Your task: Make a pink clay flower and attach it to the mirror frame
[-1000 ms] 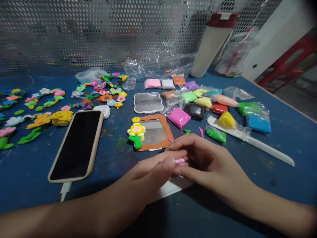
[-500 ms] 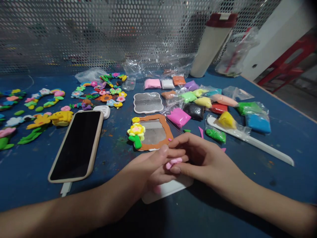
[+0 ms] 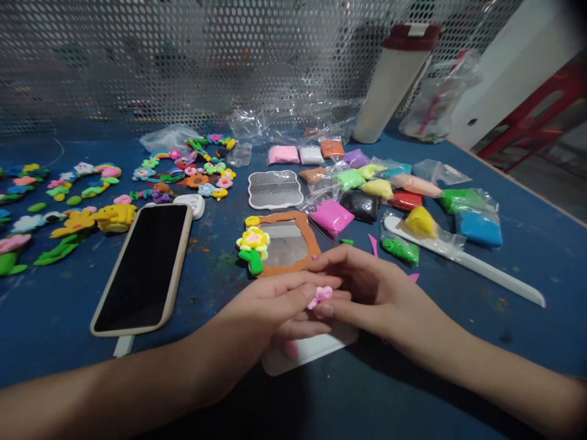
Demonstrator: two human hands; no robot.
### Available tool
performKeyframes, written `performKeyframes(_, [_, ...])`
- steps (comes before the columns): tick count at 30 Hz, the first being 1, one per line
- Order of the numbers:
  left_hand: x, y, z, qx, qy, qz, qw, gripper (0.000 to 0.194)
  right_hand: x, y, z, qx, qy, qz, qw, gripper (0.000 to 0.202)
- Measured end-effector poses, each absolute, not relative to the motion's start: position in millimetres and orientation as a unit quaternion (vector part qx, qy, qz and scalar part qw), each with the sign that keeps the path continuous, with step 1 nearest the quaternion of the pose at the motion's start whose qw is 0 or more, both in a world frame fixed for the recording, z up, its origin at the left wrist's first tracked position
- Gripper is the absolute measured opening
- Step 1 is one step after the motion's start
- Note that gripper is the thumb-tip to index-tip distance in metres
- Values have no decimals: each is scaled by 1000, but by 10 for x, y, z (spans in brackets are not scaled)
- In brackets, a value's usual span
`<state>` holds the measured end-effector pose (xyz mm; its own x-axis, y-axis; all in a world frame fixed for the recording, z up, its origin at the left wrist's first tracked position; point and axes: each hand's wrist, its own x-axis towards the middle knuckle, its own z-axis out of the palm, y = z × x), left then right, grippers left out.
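Note:
A small lumpy piece of pink modelling clay sits between the fingers of both hands. My left hand is closed on it from the left, the thumb pressing its edge. From the other side my right hand pinches it, fingers curled and thumb below. Under the hands lies a white board, with a pink lump partly hidden by the left fingers. Just beyond stands out a small mirror edged in brown clay, bearing a yellow clay flower with green leaves on its left side.
A phone with a cable lies left, near several colourful clay pieces. A second mirror, bagged clay packets and a white serrated knife lie beyond the hands. A tumbler stands by the perforated metal panel.
The pink clay has been turned between the fingers and looks more bunched. My left thumb has shifted right onto its edge; the right hand stays nearly in place.

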<state>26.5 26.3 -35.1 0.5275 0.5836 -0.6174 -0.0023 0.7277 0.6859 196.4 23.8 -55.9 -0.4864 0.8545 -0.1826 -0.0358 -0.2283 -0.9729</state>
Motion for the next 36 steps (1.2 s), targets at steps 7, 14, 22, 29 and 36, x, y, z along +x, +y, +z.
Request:
performKeyframes(7, [224,257,-385,326,400,252,819,26,2042,252,-469,-415,-665,514,347,16])
performKeyframes(14, [224,268,-383,331,377,258,825,25,2129,219,-452,-350,-860,163,334,26])
performKeyframes(22, [236,273,-442,334,367,255,830,26,2106,192,-494,-322,-882,131,318,24])
performKeyframes(29, [230,264,-449,322,379,250,831,25,2092,207,-468,-326,-882,117,319,25])
performKeyframes(36, [232,268,-461,325,393,236,827,29,2102,191,-481,-351,-865,135,331,26])
